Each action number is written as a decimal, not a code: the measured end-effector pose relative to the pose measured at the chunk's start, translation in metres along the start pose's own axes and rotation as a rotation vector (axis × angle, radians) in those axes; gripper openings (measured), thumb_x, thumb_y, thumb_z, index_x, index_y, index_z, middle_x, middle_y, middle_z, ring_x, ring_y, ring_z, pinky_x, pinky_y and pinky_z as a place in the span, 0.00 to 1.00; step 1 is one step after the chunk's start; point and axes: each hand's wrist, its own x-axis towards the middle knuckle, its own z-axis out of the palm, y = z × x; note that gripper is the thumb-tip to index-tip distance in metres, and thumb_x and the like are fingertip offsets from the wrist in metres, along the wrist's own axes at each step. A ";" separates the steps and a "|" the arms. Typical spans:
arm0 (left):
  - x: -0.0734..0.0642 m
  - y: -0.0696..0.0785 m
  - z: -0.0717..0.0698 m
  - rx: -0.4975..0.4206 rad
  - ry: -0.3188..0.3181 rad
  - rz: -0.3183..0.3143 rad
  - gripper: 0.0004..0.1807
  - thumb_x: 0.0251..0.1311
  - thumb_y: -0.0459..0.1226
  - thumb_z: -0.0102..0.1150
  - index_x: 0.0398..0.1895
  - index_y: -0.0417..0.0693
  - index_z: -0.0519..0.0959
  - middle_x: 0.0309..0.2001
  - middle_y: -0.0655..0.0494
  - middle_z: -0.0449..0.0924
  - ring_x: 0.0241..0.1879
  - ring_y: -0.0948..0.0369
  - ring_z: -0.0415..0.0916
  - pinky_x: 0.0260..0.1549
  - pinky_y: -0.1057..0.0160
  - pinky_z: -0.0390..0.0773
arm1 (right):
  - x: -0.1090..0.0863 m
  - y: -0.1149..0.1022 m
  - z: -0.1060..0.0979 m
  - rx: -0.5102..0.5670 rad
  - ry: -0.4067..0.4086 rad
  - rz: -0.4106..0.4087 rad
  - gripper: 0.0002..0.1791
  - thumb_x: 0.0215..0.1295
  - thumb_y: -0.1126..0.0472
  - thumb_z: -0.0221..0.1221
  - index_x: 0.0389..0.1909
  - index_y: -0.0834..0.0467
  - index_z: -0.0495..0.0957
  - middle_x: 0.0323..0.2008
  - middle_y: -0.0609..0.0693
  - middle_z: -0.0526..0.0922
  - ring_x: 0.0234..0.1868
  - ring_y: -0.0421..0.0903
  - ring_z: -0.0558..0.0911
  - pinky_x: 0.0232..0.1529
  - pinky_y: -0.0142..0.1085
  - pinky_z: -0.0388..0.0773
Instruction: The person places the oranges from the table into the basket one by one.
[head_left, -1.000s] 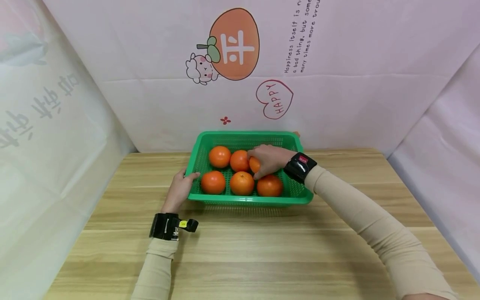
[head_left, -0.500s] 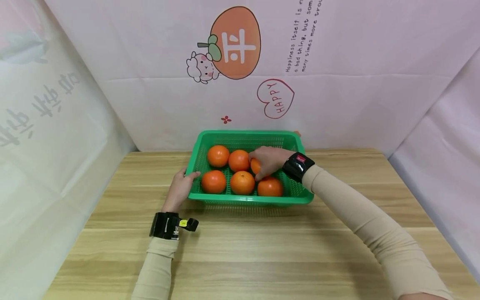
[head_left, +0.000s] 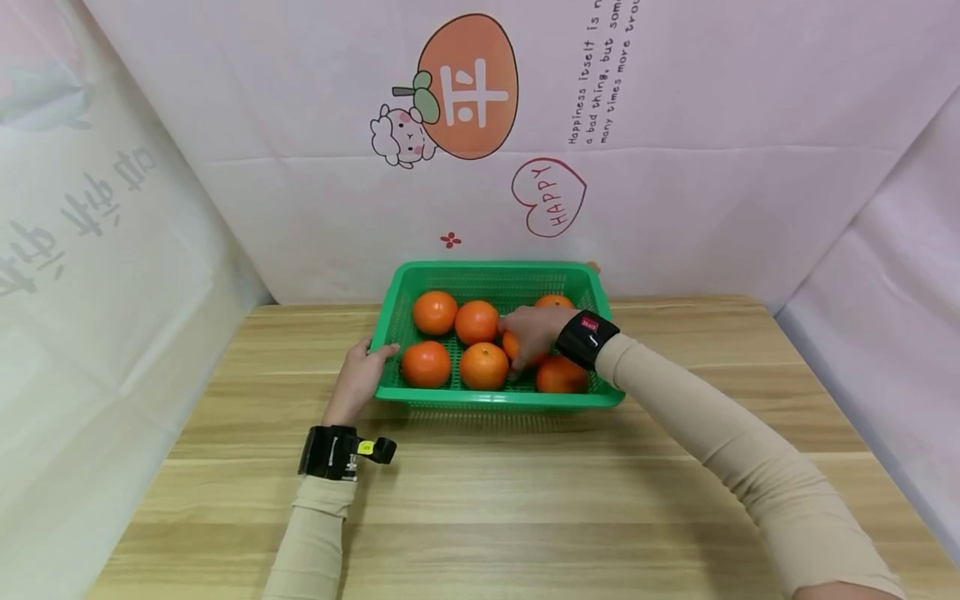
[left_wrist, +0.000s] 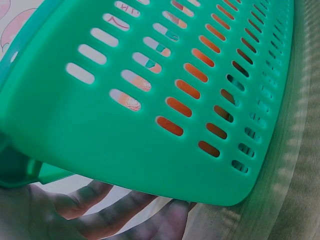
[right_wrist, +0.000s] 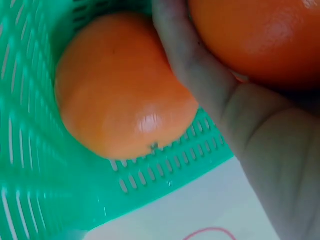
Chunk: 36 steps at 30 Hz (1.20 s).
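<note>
A green plastic basket [head_left: 498,399] holds several round orange fruits, which look like oranges. At its left rim is my left hand [head_left: 362,375]: the thumb lies over the rim, and the left wrist view shows the fingers [left_wrist: 135,212] along the outside of the basket wall. Inside the right half, my right hand [head_left: 538,332] grips an orange [head_left: 512,345] from above, partly hidden by the hand. Another orange [head_left: 555,302] shows behind that hand and one more orange [head_left: 562,375] in front of it. In the right wrist view, the rear orange [right_wrist: 122,87] lies beside the hand.
More oranges, among them one orange [head_left: 435,312] at the back left and one orange [head_left: 483,367] at the front middle, fill the basket's left and centre. The basket stands on a wooden table [head_left: 510,508], close to a printed white backdrop [head_left: 300,208].
My right hand has moved slightly toward the front with its orange. The front right orange has shifted right, and an orange behind the hand has come into view. My left hand stays put.
</note>
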 end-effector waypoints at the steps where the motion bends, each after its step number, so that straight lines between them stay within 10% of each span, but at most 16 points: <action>1: 0.000 0.000 0.000 -0.002 -0.001 -0.002 0.31 0.80 0.49 0.45 0.79 0.44 0.64 0.71 0.40 0.71 0.65 0.46 0.73 0.61 0.49 0.75 | 0.000 -0.001 0.002 0.006 -0.008 -0.001 0.27 0.54 0.46 0.78 0.50 0.50 0.79 0.47 0.47 0.81 0.47 0.48 0.76 0.50 0.41 0.75; 36: -0.005 0.002 0.000 -0.015 0.004 -0.006 0.31 0.80 0.49 0.46 0.79 0.44 0.64 0.70 0.39 0.72 0.63 0.47 0.73 0.56 0.54 0.75 | -0.014 -0.006 -0.009 -0.021 0.048 -0.022 0.44 0.53 0.43 0.79 0.67 0.59 0.76 0.58 0.51 0.83 0.55 0.50 0.78 0.60 0.46 0.79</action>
